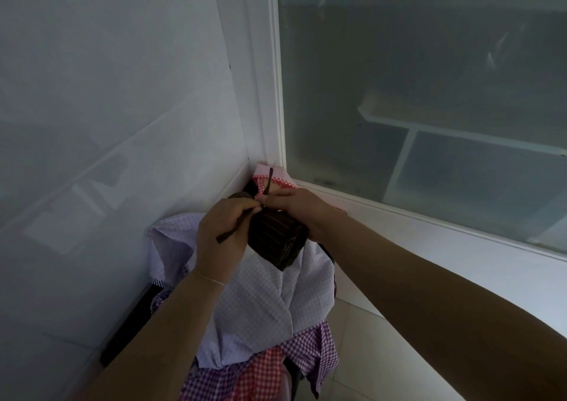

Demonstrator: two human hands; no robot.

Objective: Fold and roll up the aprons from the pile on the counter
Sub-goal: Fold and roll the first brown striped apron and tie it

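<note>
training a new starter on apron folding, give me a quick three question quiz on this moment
1. True or false: the dark brown striped rolled apron lies flat and unrolled.
2. Which hand pinches the thin dark brown tie strap: A left hand, B neither?
3. Fill in: the roll is held above a pale lilac checked ____.

Key: 1 false. 2 A. 3 apron; the right hand grips the roll's far end.

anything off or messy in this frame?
Nothing damaged. The dark rolled apron is held above the pile while both hands pinch its tie strap. The checked aprons underneath lie rumpled, draping over the edge, which fits an unfolded pile.
</note>
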